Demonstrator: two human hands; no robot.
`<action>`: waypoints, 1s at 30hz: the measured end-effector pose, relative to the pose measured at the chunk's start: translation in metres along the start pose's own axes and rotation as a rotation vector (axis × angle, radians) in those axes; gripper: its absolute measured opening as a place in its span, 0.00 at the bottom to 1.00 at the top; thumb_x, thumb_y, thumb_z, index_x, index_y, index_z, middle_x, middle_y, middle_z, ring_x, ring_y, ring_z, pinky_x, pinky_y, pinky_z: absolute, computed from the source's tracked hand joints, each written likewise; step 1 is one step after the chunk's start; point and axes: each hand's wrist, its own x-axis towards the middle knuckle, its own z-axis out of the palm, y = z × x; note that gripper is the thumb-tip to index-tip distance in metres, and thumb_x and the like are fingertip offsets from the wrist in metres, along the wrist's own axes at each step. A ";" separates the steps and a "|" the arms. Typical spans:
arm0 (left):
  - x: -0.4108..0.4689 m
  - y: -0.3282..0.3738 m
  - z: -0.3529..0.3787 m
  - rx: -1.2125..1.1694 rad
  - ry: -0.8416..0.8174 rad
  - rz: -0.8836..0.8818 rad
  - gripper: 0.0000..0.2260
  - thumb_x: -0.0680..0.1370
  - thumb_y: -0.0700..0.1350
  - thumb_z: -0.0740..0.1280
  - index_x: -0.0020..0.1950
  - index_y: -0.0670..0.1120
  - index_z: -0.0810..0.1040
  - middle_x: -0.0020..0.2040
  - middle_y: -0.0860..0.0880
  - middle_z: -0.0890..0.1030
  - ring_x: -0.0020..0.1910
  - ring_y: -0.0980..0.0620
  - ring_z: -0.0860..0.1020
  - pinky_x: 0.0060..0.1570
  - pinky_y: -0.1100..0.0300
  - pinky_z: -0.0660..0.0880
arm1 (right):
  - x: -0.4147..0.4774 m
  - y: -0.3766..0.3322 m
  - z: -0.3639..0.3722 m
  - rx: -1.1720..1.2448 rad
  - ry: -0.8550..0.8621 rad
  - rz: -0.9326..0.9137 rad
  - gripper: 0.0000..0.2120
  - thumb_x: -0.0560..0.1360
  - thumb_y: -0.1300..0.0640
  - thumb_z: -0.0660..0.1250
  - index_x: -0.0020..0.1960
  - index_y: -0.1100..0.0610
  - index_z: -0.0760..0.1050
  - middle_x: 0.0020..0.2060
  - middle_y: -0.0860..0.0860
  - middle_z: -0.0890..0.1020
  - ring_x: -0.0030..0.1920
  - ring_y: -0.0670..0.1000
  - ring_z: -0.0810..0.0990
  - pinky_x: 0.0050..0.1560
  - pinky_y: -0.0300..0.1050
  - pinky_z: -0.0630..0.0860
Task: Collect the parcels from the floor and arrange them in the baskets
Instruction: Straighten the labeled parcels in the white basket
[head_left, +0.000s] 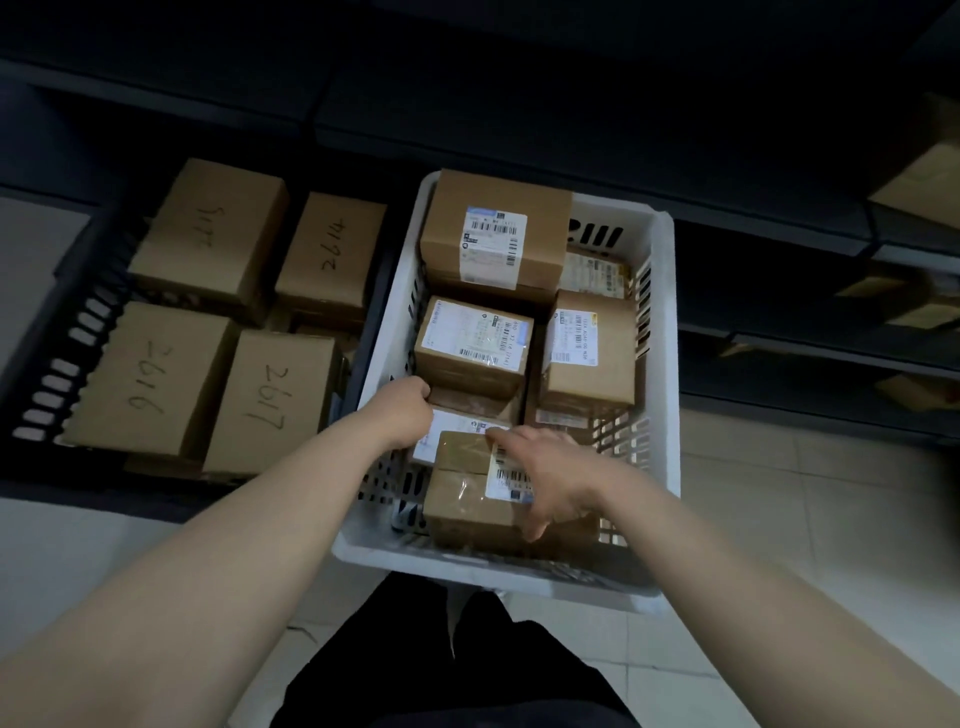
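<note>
Head view had the white basket (662, 389) at twelve o'clock. My right hand (545, 478) clasped the parcel (462, 504) at its six o'clock end, and my left hand (405, 410) sat at nine, grip hidden. Best to settle it flat, label up.

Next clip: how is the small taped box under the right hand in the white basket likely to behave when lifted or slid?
Probably stiff: the small taped box shows square cardboard edges under the right hand. Likely light, since one hand spans it. Its glossy tape may be a bit slick, and flat faces suggest it slides rather than rolls.
</note>
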 end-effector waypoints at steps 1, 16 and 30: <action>-0.003 0.000 -0.002 -0.015 -0.009 -0.009 0.17 0.82 0.40 0.56 0.71 0.42 0.70 0.66 0.42 0.74 0.60 0.45 0.75 0.56 0.55 0.74 | 0.007 -0.001 0.001 0.005 -0.003 -0.002 0.60 0.62 0.48 0.80 0.80 0.47 0.42 0.78 0.50 0.55 0.77 0.57 0.54 0.76 0.55 0.55; -0.021 -0.015 0.024 0.281 -0.296 -0.089 0.14 0.79 0.37 0.56 0.59 0.40 0.78 0.57 0.43 0.80 0.48 0.47 0.76 0.45 0.58 0.72 | 0.048 0.005 0.063 0.171 0.151 0.076 0.48 0.69 0.51 0.76 0.79 0.49 0.50 0.79 0.51 0.53 0.78 0.55 0.52 0.76 0.49 0.52; -0.010 -0.018 0.042 0.347 -0.405 -0.081 0.12 0.80 0.37 0.56 0.55 0.42 0.79 0.50 0.46 0.80 0.49 0.49 0.78 0.45 0.61 0.73 | 0.067 0.012 0.079 0.665 -0.012 0.449 0.10 0.78 0.66 0.59 0.39 0.58 0.71 0.35 0.53 0.73 0.32 0.50 0.71 0.33 0.43 0.68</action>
